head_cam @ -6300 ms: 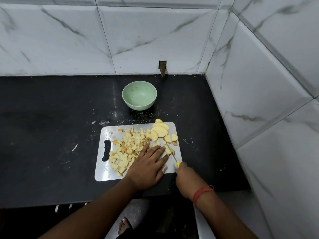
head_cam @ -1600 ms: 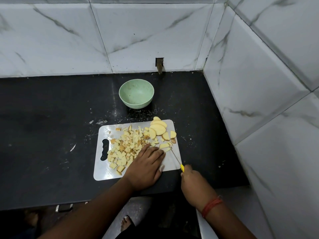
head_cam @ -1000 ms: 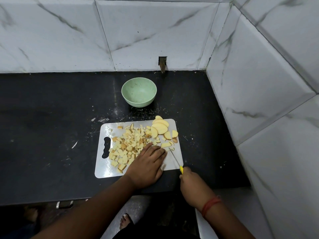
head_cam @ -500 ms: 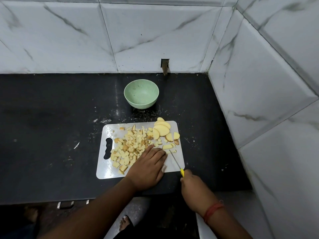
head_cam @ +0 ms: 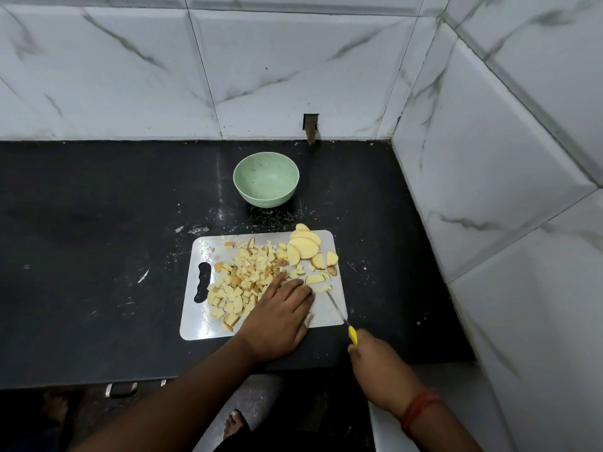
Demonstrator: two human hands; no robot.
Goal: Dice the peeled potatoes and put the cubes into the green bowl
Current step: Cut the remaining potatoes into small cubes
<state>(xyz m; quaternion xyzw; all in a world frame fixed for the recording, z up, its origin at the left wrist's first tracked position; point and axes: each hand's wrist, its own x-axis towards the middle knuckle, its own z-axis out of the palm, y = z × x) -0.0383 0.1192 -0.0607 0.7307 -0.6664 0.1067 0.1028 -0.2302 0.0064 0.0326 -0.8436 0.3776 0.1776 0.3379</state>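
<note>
While the left hand (head_cam: pixel 277 316) is lying flat on the cutting board (head_cam: pixel 202 316), the right hand (head_cam: pixel 380 365) is gripping the knife (head_cam: pixel 336 306), its blade pointing up-left at potato strips (head_cam: pixel 318 283) just beyond the left fingertips.

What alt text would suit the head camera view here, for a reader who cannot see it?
A person's left hand rests flat on a white plastic cutting board beside a pile of pale yellow potato cubes, while the right hand grips a yellow-handled knife over uncut potato slices. A round green bowl stands empty behind the board on the black countertop.

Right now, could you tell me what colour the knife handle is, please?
Yellow; the knife handle shows in the head view, above the right hand.
</note>
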